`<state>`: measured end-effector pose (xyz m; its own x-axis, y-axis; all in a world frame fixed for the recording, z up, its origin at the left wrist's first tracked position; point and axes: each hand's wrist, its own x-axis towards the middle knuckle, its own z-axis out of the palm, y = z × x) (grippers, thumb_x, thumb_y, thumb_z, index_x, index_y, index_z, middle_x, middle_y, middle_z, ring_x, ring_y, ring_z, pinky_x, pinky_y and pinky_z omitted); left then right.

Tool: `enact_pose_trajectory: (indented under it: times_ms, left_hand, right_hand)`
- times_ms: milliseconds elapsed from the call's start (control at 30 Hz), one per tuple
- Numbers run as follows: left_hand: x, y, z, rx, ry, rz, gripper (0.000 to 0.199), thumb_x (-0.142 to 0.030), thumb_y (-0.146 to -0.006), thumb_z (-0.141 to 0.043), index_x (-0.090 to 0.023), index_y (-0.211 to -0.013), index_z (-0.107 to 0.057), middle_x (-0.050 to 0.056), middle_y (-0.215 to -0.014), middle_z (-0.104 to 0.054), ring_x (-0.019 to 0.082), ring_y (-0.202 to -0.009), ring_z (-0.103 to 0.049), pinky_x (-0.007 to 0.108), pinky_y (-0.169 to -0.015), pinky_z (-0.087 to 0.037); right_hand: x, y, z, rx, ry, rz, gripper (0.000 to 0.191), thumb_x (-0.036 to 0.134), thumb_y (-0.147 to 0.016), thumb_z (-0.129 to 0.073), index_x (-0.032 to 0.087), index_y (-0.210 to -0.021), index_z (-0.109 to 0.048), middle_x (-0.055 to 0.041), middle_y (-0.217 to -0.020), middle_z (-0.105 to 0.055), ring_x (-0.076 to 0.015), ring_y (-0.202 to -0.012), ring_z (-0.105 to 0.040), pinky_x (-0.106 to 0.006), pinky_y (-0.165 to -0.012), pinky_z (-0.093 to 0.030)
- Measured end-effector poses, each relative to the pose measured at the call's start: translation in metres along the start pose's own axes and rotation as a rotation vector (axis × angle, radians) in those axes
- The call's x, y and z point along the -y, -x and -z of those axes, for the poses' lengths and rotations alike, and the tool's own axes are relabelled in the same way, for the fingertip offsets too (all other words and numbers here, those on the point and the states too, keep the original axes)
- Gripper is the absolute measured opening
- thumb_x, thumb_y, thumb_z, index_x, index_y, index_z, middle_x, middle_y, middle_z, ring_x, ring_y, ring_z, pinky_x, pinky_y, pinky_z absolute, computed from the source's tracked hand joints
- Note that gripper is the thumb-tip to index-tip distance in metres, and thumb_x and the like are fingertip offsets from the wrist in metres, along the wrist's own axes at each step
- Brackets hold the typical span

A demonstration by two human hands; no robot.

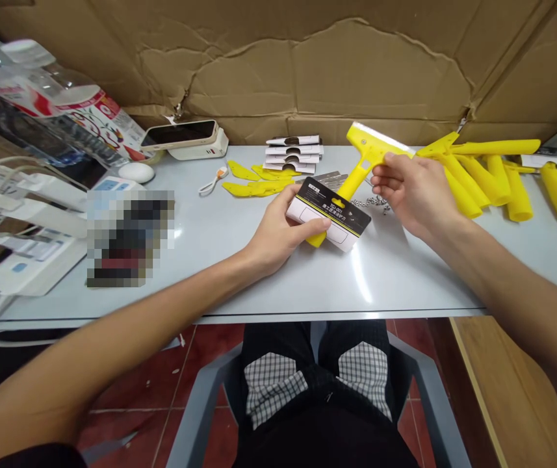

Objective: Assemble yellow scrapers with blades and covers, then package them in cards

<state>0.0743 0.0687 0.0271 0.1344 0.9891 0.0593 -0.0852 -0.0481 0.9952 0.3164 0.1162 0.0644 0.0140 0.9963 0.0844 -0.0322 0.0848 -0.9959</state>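
Yellow scraper (pixel 360 170) held up over the desk (pixel 210 260), tilted: wide head at the top, handle slanting down toward the left hand (pixel 281 227). Printed card (pixel 329 213), black along its upper part and white below, lies across the handle; the handle's yellow end shows past the card's lower edge.

Left hand: grip closed on the card, thumb flat on its face near the lower edge, fingers mostly hidden behind. Whether they also press on the handle, cannot tell. Right hand (pixel 412 188): grip closed on the scraper, thumb and fingers pinching the right end of the head.

Behind the card, flat metal strips (pixel 327 179); a bead chain (pixel 379 206) lies below the right hand's fingers. Farther back, a row of folded white cards (pixel 292 158). Left of the strips, thin yellow pieces (pixel 253 188) in a loose group, with a small white-and-orange loop (pixel 214 181) just beside them.

Right side of the desk: a heap of yellow handles (pixel 490 179), some overlapping. Left side: a phone (pixel 181 134) on a white block (pixel 200 151), a rounded white object (pixel 136 172) near it, then plastic bottles (pixel 88 114) and white power strips (pixel 39 247) with cables. A pixelated patch hides one object there. Creased cardboard (pixel 307 65) stands along the back.
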Motion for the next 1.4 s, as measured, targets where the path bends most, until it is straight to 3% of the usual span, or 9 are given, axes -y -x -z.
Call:
enact_pose_trajectory:
  times_ms: [233, 533, 633, 733, 900, 1033, 1167, 1300, 1400]
  left_hand:
    - [-0.005, 0.002, -0.002, 0.001, 0.053, 0.035, 0.065, -0.021, -0.067, -0.101, -0.025, -0.120, -0.063, 0.004, -0.114, -0.078, 0.026, -0.104, -0.075, 0.041, -0.095, -0.061]
    - [-0.010, -0.006, 0.000, -0.047, 0.240, 0.035, 0.062, -0.019, -0.071, -0.098, -0.025, -0.121, -0.062, 0.007, -0.125, -0.080, 0.031, -0.128, -0.077, 0.048, -0.114, -0.062]
    - [-0.013, -0.008, 0.001, -0.066, 0.306, 0.040, 0.062, -0.020, -0.073, -0.098, -0.025, -0.125, -0.064, 0.008, -0.127, -0.081, 0.032, -0.130, -0.077, 0.049, -0.114, -0.063]
    - [-0.013, -0.007, -0.001, -0.065, 0.350, 0.031, 0.075, -0.020, -0.069, -0.102, -0.027, -0.134, -0.063, 0.006, -0.127, -0.082, 0.031, -0.128, -0.078, 0.048, -0.112, -0.065]
    - [-0.004, -0.012, 0.000, -0.086, 0.371, -0.015, 0.092, -0.016, -0.069, -0.104, -0.034, -0.147, -0.058, 0.004, -0.130, -0.082, 0.031, -0.127, -0.079, 0.048, -0.107, -0.067]
    - [0.005, -0.027, 0.017, -0.203, 0.321, -0.038, 0.086, -0.016, -0.073, -0.101, -0.037, -0.145, -0.059, 0.004, -0.139, -0.079, 0.027, -0.128, -0.079, 0.042, -0.105, -0.069]
    - [0.010, -0.041, 0.034, -0.265, 0.189, -0.092, 0.075, -0.020, -0.079, -0.098, -0.037, -0.143, -0.061, 0.004, -0.137, -0.080, 0.026, -0.120, -0.082, 0.041, -0.099, -0.071]
    - [0.010, -0.046, 0.040, -0.261, 0.104, -0.129, 0.057, -0.023, -0.080, -0.097, -0.031, -0.128, -0.067, 0.005, -0.126, -0.080, 0.024, -0.109, -0.081, 0.039, -0.093, -0.070]
    - [0.008, -0.043, 0.035, -0.209, 0.095, -0.156, 0.049, -0.023, -0.080, -0.096, -0.027, -0.118, -0.066, 0.004, -0.117, -0.078, 0.021, -0.104, -0.078, 0.036, -0.091, -0.067]
  right_hand:
    - [-0.001, 0.016, -0.015, 0.149, 0.039, -0.095, 0.035, 0.045, -0.088, -0.096, 0.024, -0.080, -0.069, -0.0076, -0.088, -0.073, -0.0207, -0.083, -0.067, -0.035, -0.069, -0.055]
    - [0.005, 0.022, -0.012, 0.391, -0.023, -0.231, 0.058, 0.076, -0.086, -0.090, 0.025, -0.108, -0.076, -0.0093, -0.106, -0.077, -0.0234, -0.080, -0.074, -0.035, -0.056, -0.057]
    - [0.006, 0.032, -0.016, 0.595, -0.022, -0.376, 0.060, 0.060, -0.079, -0.102, 0.024, -0.121, -0.076, -0.0077, -0.105, -0.078, -0.0200, -0.070, -0.073, -0.031, -0.045, -0.053]
    - [0.002, 0.041, -0.023, 0.715, 0.017, -0.373, 0.060, 0.039, -0.082, -0.102, 0.023, -0.132, -0.074, -0.0023, -0.090, -0.076, -0.0159, -0.064, -0.067, -0.026, -0.042, -0.049]
    - [-0.002, 0.045, -0.027, 0.722, 0.120, -0.334, 0.076, 0.026, -0.087, -0.097, 0.019, -0.154, -0.062, 0.0024, -0.076, -0.074, -0.0136, -0.056, -0.062, -0.023, -0.045, -0.051]
    - [-0.001, 0.048, -0.027, 0.752, 0.142, -0.438, 0.105, 0.023, -0.090, -0.093, 0.015, -0.174, -0.031, 0.0030, -0.077, -0.076, -0.0163, -0.051, -0.065, -0.028, -0.045, -0.058]
    - [-0.001, 0.053, -0.026, 0.809, 0.137, -0.452, 0.123, 0.021, -0.091, -0.093, 0.022, -0.183, -0.011, 0.0051, -0.082, -0.075, -0.0190, -0.054, -0.071, -0.030, -0.044, -0.061]
    - [0.001, 0.053, -0.025, 0.822, 0.188, -0.435, 0.124, 0.022, -0.092, -0.093, 0.027, -0.184, -0.010, 0.0053, -0.086, -0.073, -0.0175, -0.053, -0.070, -0.029, -0.041, -0.059]
    - [0.003, 0.050, -0.026, 0.737, 0.190, -0.400, 0.103, 0.027, -0.093, -0.093, 0.023, -0.175, -0.031, 0.0002, -0.096, -0.075, -0.0168, -0.059, -0.072, -0.027, -0.039, -0.057]
